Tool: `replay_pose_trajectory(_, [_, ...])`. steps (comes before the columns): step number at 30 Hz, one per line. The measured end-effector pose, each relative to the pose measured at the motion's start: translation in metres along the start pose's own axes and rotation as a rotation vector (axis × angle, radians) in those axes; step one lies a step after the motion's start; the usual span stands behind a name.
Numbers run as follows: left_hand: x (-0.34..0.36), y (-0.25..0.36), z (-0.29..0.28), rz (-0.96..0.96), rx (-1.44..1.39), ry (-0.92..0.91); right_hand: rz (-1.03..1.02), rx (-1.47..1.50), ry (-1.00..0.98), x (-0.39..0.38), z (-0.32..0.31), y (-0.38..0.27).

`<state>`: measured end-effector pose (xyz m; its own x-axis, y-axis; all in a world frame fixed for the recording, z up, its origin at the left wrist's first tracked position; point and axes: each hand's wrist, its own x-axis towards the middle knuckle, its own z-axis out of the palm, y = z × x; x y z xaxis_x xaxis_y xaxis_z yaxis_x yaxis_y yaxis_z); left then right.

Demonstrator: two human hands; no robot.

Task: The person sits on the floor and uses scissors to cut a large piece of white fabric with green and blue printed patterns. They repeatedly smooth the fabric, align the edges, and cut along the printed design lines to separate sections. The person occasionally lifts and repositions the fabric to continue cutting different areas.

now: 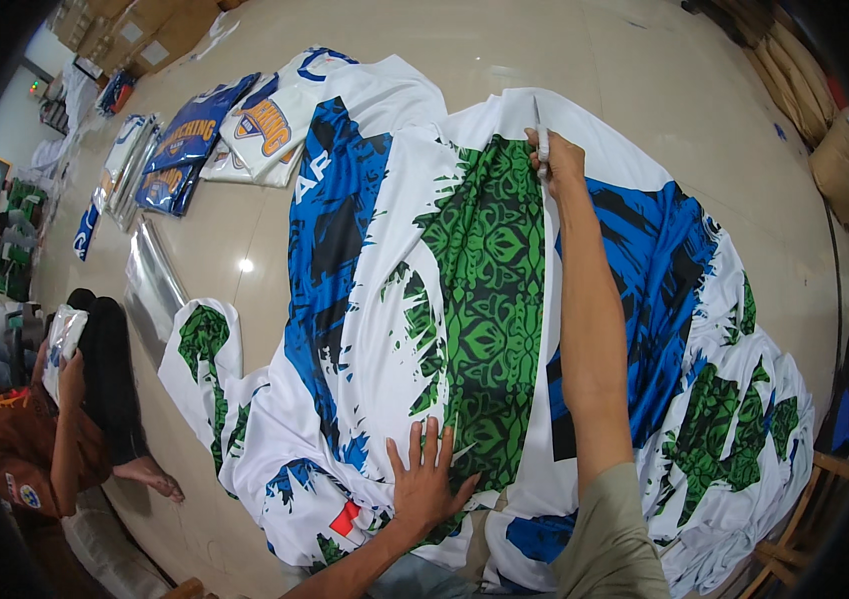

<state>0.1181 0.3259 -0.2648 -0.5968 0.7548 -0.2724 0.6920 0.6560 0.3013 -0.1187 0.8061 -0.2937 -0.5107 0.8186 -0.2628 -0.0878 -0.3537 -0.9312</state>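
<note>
Printed white fabric [498,122] with green patterned and blue brushstroke panels [484,319] is spread in a large pile on the floor. My right hand [559,155] is closed around the handles of scissors [543,140] near the top of the fabric, blades pointing away from me beside a green panel. Whether the blades are apart is too small to tell. My left hand [429,474] lies spread on the fabric near the bottom edge of that green panel.
Bagged jerseys [185,135] and clear plastic bags [155,280] lie upper left on the tiled floor [624,80]. A seated person [45,449] at the left holds a white package. Cardboard boxes [140,30], brown sacks [839,165] and a wooden frame [799,529] are around the edges.
</note>
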Motion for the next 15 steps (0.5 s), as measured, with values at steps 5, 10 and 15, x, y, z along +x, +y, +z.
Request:
replay_pose_trajectory(5, [0.000, -0.001, 0.001, -0.032, 0.005, -0.036, 0.092, 0.049, 0.034, 0.019, 0.012, -0.018])
replay_pose_trajectory(10, [0.001, -0.004, 0.004, 0.018, 0.013, 0.002, 0.017, -0.022, -0.044, 0.064, 0.008, -0.017])
replay_pose_trajectory(15, [-0.006, -0.007, 0.006, 0.027, -0.003, 0.072, 0.100, -0.079, -0.209, 0.055, 0.008, -0.020])
